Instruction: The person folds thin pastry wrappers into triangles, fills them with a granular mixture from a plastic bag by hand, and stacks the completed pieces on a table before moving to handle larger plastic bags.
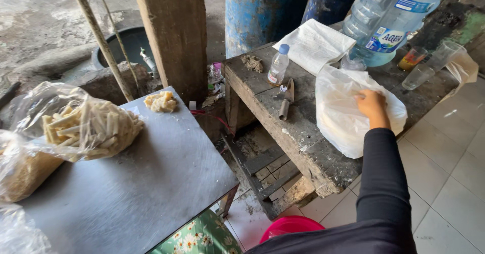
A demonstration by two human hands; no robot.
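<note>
At the far left, a clear plastic bag of pale yellow cut sticks [88, 127] is lying on its side on the grey metal tabletop [151, 183], with another clear bag holding something brownish [20, 170] sitting just beside it at the edge. Toward the back of that tabletop a small lump of yellowish dough [160, 101] is resting alone, well apart from the bags. Behind it a thick wooden post [174, 31] is standing upright.

Moving right, a worn wooden bench [298, 127] is carrying a small capped bottle [278, 65], a trowel-like metal tool [286, 98] lying flat just in front of the bottle, and a folded stack of white paper [314, 44] behind. A big clear water jug [389, 19] is leaning over the back of the bench, with two empty glasses [429, 64] lying near it.

The white plastic bag [343, 112] is sitting on the bench near its front edge, bulging and crumpled. The right hand [371, 105], on a black-sleeved arm reaching across from below, is pressing down on the bag's top right side, fingers curled onto the plastic; I cannot tell whether they are pinching it or only resting there. The left hand is nowhere in sight, so the bag is lying under one hand only.
</note>
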